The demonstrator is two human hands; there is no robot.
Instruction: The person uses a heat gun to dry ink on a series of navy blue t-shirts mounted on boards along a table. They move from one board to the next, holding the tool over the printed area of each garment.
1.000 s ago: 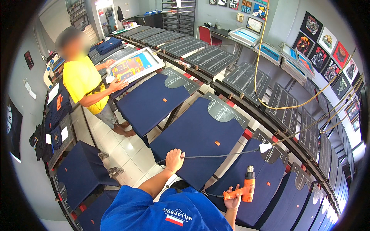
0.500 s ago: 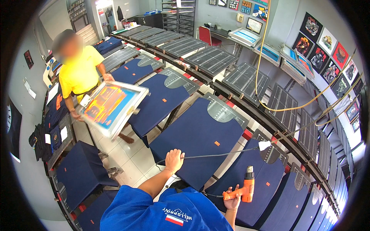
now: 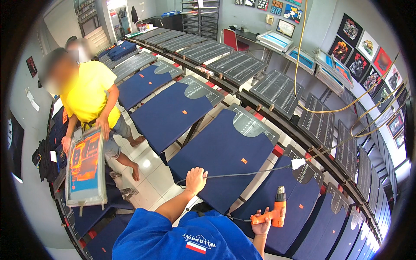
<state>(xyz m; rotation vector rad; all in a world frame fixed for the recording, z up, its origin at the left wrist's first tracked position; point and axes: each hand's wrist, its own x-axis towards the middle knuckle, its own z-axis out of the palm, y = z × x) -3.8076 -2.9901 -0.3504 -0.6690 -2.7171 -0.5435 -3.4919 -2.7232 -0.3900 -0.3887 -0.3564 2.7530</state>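
Gripping orange heat gun (image 3: 275, 212): right hand (image 3: 261, 216), fingers closed on handle. Left hand (image 3: 196, 179) fingers closed on grey cable (image 3: 242, 174), resting on navy shirt (image 3: 225, 158).

A long row of flat printing boards (image 3: 277, 130) curves from the far room to the lower right, each standing on a leg over the pale tiled floor (image 3: 149, 173). Navy shirts (image 3: 225, 156) lie spread flat on the nearer boards, each with a small orange mark. The farther grey boards (image 3: 236, 65) lie bare, showing grid lines.
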